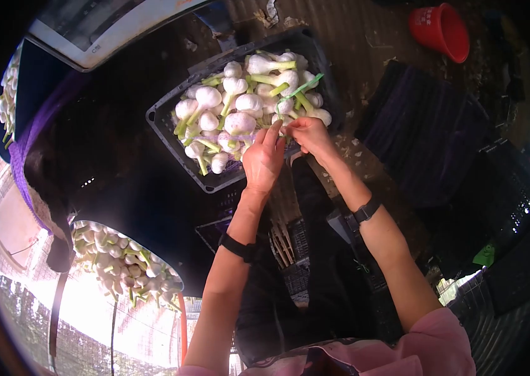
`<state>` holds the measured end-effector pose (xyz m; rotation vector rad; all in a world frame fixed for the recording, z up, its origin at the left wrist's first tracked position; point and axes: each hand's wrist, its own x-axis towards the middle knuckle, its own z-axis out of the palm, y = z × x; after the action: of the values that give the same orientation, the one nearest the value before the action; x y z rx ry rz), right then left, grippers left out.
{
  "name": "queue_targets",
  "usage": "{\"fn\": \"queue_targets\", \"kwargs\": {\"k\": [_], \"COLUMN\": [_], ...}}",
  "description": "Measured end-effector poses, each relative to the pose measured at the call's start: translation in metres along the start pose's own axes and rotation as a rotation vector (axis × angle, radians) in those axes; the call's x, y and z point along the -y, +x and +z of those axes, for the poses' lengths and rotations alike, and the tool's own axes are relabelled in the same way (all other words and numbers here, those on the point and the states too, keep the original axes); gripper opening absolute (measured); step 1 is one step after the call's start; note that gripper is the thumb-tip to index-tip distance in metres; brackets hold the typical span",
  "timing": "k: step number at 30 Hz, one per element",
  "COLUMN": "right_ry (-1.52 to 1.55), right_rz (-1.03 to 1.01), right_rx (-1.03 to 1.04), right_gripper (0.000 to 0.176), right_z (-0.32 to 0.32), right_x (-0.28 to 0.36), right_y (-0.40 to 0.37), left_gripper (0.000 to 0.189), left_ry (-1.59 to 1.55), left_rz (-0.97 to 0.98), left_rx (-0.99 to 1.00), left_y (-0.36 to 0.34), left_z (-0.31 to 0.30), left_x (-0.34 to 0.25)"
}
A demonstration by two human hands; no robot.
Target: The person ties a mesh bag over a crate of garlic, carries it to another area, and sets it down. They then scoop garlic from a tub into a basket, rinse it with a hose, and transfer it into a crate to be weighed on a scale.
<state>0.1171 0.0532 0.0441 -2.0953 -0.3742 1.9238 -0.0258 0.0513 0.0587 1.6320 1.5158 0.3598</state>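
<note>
One left hand (pixel 263 161) and one right hand (pixel 312 136), together at near side of black crate (pixel 227 183) | fingers bent, tips close; what they hold, I cannot tell | green strand (pixel 305 85) runs from fingertips, away and rightward over crate's garlic (pixel 240 123); nearer hand unclear | brown floor (pixel 365 34) beyond crate, red bucket (pixel 445 32) farther right

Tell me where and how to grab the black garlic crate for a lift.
Grip the crate by its rim at both short ends, coming in from outside. It's a long, open-topped box, so end grips should balance it best. The garlic is heaped in the middle, leaving those end rims exposed. Can't see under the rim.
</note>
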Motion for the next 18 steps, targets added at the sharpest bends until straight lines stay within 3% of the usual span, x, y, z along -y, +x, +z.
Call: {"fn": "queue_targets", "kwargs": {"k": [1, 3, 6, 10, 12, 13, 15, 18], "right_ry": [0.004, 0.014, -0.006, -0.002, 0.392, 0.396, 0.680, 0.656], "right_rz": [0.002, -0.180, -0.206, -0.340, -0.070, -0.070, 0.088, 0.088], "right_rx": [0.003, 0.060, 0.158, 0.101, 0.132, 0.134, 0.334, 0.325], "right_gripper": [0.018, 0.015, 0.018, 0.020, 0.017, 0.017, 0.012, 0.016], "right_z": [0.000, -0.002, -0.008, -0.002, 0.000, 0.001, -0.001, 0.000], "right_x": [0.000, -0.002, -0.013, -0.019, -0.013, -0.017, -0.024, -0.022], "right_y": [-0.002, -0.005, -0.002, -0.005, -0.008, -0.005, 0.003, 0.004], "left_gripper": [0.019, 0.019, 0.017, 0.015, 0.013, 0.013, 0.015, 0.018], "left_ry": [0.004, -0.029, -0.055, -0.161, -0.289, -0.285, -0.241, -0.272], "left_rz": [-0.001, 0.120, 0.025, 0.026, -0.059, -0.058, -0.026, -0.055], "left_rx": [0.002, -0.005, 0.020, 0.093, 0.125, 0.126, 0.156, 0.167], "left_y": [0.001, 0.004, 0.006, 0.010, 0.010, 0.010, 0.010, 0.010], "left_z": [0.000, 0.001, 0.004, -0.002, -0.007, -0.008, -0.009, -0.006], "left_x": [0.003, 0.009, 0.011, 0.010, 0.007, 0.009, 0.011, 0.016]}}
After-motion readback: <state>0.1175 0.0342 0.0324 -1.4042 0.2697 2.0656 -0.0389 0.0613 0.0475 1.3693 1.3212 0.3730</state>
